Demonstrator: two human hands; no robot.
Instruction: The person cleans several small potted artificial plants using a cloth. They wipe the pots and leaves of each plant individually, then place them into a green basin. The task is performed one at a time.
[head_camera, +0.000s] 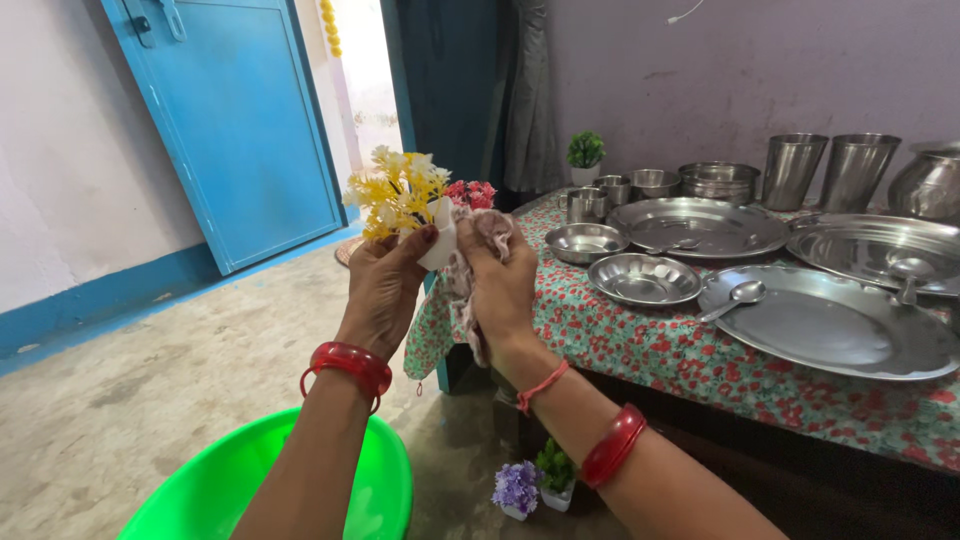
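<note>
My left hand (382, 283) grips a small white pot of yellow and white artificial flowers (398, 199), held up in front of me. My right hand (500, 280) presses a pale patterned cloth (465, 290) against the side of the pot; the cloth hangs down between my hands. Both wrists wear red bangles. Behind the cloth, a small pot of pink artificial flowers (472, 193) shows at the table's corner.
A table with a floral cloth (640, 345) on the right carries steel plates (835, 325), bowls (645, 279), tumblers (792, 170) and a small green plant (586, 152). A green plastic tub (385, 490) sits below my arms. Purple flowers (516, 488) and a green plant (556, 470) stand on the floor. A blue door (240, 120) is at left.
</note>
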